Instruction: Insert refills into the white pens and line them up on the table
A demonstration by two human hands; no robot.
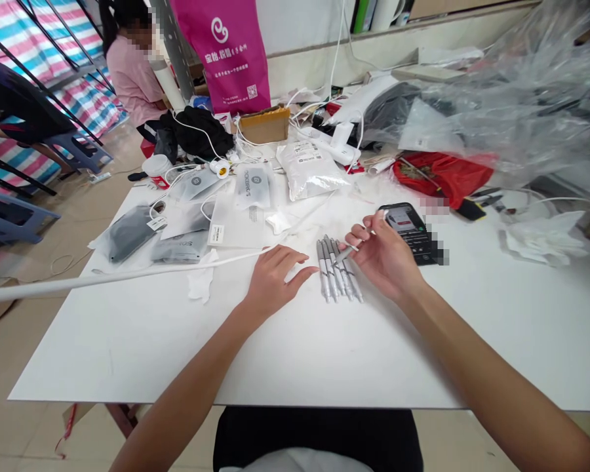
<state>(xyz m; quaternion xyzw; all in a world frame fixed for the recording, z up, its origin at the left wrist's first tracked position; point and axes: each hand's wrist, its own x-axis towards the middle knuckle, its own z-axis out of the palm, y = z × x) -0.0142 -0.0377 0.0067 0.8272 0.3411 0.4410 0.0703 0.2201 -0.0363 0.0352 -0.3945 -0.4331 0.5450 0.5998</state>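
Several silver and white pens (335,275) lie side by side on the white table (275,354), between my two hands. My right hand (386,255) is closed around one more grey and white pen (347,254), held slanting above the right end of the row. Just left of the row, my left hand (278,275) rests with its fingers and thumb apart and nothing in it. A black phone (413,236) with its screen lit lies right behind my right hand, which partly covers it.
Packaged dark items (132,233) and a white mailer bag (309,167) crowd the back left. A white cable (128,278) crosses over the left side. Clear plastic (501,111) and a red bag (442,177) heap up at back right. Another person (132,72) sits beyond.
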